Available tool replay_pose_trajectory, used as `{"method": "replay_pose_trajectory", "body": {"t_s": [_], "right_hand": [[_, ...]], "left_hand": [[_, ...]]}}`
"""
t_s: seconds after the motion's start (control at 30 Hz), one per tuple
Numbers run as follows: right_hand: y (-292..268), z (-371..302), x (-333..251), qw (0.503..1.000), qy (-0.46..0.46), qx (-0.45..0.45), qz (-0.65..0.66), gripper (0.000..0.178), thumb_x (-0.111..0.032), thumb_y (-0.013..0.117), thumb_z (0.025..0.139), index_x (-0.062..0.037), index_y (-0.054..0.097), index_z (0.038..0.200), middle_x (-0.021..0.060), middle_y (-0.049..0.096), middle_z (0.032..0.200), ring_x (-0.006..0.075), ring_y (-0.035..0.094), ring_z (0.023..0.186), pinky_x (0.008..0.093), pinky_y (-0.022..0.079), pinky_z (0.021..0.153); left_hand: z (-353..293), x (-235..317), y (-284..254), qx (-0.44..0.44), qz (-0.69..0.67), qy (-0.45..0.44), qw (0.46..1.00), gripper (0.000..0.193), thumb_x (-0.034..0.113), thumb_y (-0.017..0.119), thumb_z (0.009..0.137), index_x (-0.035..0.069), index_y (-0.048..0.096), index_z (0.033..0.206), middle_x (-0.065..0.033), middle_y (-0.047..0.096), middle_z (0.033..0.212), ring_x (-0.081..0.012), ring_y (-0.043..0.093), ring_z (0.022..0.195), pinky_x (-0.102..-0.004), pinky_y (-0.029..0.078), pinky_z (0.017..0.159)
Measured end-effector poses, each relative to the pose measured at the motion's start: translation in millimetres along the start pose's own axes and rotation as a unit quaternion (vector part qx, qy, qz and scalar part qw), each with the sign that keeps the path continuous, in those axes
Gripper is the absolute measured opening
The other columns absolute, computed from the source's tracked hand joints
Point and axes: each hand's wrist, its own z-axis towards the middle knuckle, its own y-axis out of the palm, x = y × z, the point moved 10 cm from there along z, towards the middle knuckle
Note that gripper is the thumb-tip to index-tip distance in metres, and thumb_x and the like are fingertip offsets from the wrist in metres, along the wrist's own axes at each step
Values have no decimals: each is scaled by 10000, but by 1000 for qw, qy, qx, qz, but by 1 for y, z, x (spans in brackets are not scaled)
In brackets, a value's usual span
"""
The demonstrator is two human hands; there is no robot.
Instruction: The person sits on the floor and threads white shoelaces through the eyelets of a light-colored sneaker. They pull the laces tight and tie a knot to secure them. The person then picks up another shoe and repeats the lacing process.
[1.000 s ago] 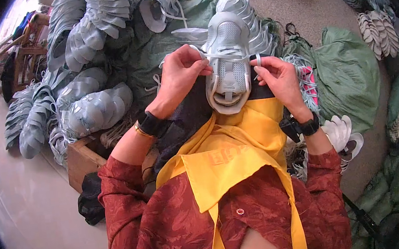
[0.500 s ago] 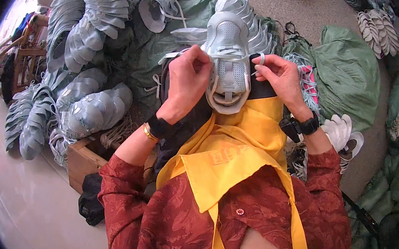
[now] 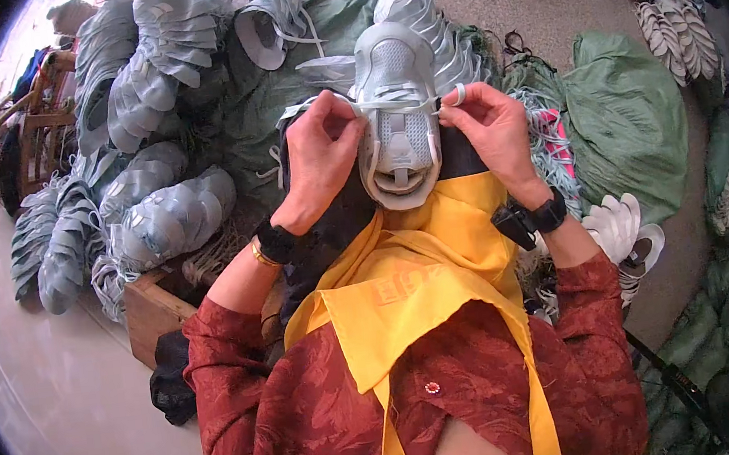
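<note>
A pale grey-blue shoe upper (image 3: pixel 401 129) lies across my lap, its toe pointing away from me and its heel opening towards me. Pale laces (image 3: pixel 392 96) cross its middle. On the left side of the upper, my left hand (image 3: pixel 325 142) is closed in a pinch on a lace, and the pinched part is hidden by the fingers. My right hand (image 3: pixel 490 128) pinches a lace end at the right edge, thumb against forefinger. Around one right finger sits a pale band (image 3: pixel 460 93). Beyond the toe, more stacked uppers (image 3: pixel 440 26) rest on green cloth.
Stacked grey-blue uppers (image 3: pixel 170 214) are heaped at the left above a wooden box (image 3: pixel 151 315). On the right are a green sack (image 3: pixel 627 126), white uppers (image 3: pixel 613 226) and tangled laces (image 3: pixel 545 139). A wooden chair (image 3: pixel 45 142) stands at the far left.
My right hand has moved left, closer to the upper's edge, and its fingers have closed more tightly. The whole view has shifted slightly.
</note>
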Motion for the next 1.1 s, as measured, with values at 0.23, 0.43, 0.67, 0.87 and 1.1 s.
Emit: {"method": "replay_pose_trajectory", "body": {"t_s": [0.23,0.43,0.67,0.87,1.1], "right_hand": [[6,0,-7,995,-14,5,-96,85,0,721,883,0,686,960,7,730,857,68,685,785,237,559,748],[13,7,-13,992,-14,-18,-123,105,-25,753,858,-23,695,945,18,721,821,66,676,754,236,539,706],[7,-4,-37,967,-54,39,-246,135,-46,791,819,-24,692,907,44,673,763,119,660,694,278,520,642],[28,-17,-63,936,-169,-4,-309,172,-95,800,805,8,689,886,121,680,820,220,686,708,318,549,646],[34,-11,-57,925,-128,-18,-358,167,-20,700,807,0,672,971,152,660,814,293,690,730,379,556,675]], "left_hand": [[0,2,0,6,-1,1,1000,144,9,717,876,15,575,855,26,612,762,-27,568,706,-220,481,636],[-2,7,1,11,22,8,1000,155,15,722,862,6,567,854,7,616,757,-38,576,696,-230,488,634],[-2,10,-4,34,43,9,998,191,20,732,853,18,541,843,-9,590,731,-61,547,669,-239,471,620],[-8,25,-3,55,55,67,995,184,7,724,849,26,541,862,-20,553,721,-82,503,638,-261,438,589],[-13,34,1,46,67,110,991,133,-12,702,851,8,571,866,-66,552,742,-145,537,627,-288,459,596]]}}
